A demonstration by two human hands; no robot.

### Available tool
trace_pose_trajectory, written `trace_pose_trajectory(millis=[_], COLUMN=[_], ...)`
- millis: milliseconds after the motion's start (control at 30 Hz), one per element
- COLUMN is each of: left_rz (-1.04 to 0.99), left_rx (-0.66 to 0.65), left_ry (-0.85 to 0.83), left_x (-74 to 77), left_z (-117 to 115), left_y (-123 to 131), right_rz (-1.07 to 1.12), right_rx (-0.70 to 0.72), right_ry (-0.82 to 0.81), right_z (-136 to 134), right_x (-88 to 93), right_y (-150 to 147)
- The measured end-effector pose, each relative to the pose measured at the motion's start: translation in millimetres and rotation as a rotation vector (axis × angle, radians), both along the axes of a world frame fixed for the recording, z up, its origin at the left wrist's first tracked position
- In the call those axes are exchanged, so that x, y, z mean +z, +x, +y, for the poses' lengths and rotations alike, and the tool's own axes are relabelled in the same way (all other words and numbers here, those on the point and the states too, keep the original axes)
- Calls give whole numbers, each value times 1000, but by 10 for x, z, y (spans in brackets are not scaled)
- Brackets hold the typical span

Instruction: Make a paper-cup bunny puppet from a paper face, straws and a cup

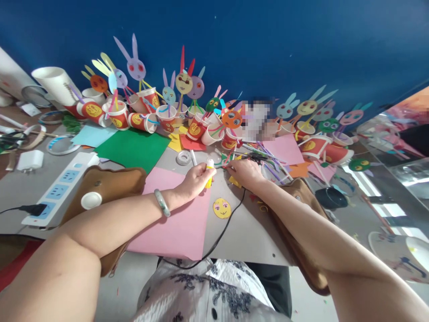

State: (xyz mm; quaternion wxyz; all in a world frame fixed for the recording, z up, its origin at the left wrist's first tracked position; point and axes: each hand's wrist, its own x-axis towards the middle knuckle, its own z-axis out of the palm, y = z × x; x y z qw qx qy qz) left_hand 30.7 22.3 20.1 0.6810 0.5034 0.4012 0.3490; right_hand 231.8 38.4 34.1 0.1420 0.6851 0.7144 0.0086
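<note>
My left hand (197, 178) is closed around a small yellow glue stick (209, 180) with a white top, held upright over the edge of a pink paper sheet (174, 223). My right hand (247, 172) reaches into a pile of coloured strips (276, 167) and paper scraps. Its fingers are bent down and together; what they grip, if anything, is too small to make out. Between my forearms lies a yellow paper disc (222, 208) with a drawn smiling face. A roll of clear tape (184, 157) rests left of the glue stick.
Red and white paper cups (119, 117) with rabbit-eared paper faces line the blue wall (214, 40). Green paper (134, 146) lies at the left, near a white power strip (63, 185). Brown cushions (110, 190) support both forearms. A black cable (217, 243) crosses the table front.
</note>
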Motion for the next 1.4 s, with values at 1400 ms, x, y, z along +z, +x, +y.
trace_pose_trajectory(millis=[1400], left_rz=[193], left_rx=[-161], left_ry=[319], left_x=[-92], left_z=[-67], left_y=[-59], right_rz=[557], right_rx=[444], right_ry=[204], right_z=[-858], right_x=[76], right_y=[317])
